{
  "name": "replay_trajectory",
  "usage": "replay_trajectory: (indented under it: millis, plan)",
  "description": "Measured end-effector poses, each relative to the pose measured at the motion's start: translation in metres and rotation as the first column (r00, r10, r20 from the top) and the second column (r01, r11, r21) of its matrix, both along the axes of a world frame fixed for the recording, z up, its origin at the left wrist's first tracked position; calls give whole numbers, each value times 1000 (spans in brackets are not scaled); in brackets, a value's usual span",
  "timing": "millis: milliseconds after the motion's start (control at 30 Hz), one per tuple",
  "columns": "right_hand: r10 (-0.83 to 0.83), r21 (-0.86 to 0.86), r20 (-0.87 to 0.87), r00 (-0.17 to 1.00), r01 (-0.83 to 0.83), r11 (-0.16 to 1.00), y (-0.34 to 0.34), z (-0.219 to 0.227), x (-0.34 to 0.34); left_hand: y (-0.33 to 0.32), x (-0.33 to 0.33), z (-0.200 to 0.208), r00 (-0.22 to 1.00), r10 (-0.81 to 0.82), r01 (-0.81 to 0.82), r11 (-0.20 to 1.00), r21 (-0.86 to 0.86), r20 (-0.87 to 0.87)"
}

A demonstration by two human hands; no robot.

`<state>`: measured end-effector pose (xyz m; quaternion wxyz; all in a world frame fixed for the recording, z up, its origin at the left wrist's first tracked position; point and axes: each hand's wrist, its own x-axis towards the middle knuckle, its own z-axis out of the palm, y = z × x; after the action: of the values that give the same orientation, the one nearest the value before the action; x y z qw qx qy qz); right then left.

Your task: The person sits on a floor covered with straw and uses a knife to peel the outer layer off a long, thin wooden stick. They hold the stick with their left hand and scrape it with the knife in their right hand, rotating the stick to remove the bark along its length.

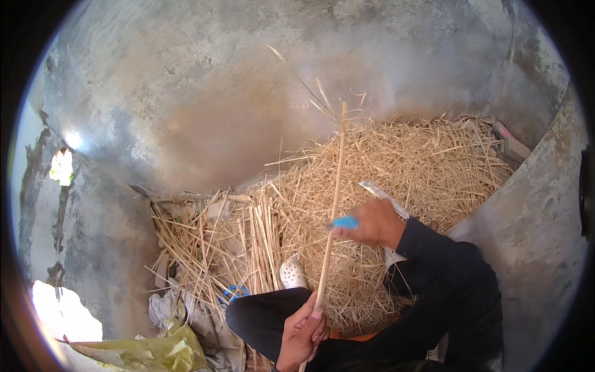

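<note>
A long pale stalk runs nearly upright through the middle of the frame, its top reaching over the straw pile and its lower end pinched in the left hand at the bottom centre, fingers closed around it. The right hand, just right of centre, is closed on a small blue-handled tool whose tip touches the stalk partway up, so the stalk lies directly left of that hand. A white clog sits on the straw left of the stalk, beside loose cut stalks in the lower left.
</note>
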<state>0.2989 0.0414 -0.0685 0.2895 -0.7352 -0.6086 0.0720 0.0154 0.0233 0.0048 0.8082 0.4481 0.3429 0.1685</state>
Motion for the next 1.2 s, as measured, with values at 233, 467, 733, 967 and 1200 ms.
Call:
replay_trajectory:
  millis: [233,467,733,967,1200]
  plan:
    - [-9,200,254,967,-44,979,5,10,24,-9,2,6,990,12,5,993,121,-143]
    - [-514,-51,-101,852,512,858,15,-26,137,-34,4,3,989,-105,114,990,85,-106]
    - [-31,170,16,999,28,985,-10,9,27,5,3,0,999,-16,19,993,-116,28]
    - [-42,48,75,996,38,998,-10,27,25,-2,8,10,998,-60,60,998,-15,-3]
    - [116,-37,65,991,-113,993,-17,26,-8,-6,3,10,999,23,-20,998,57,-40]
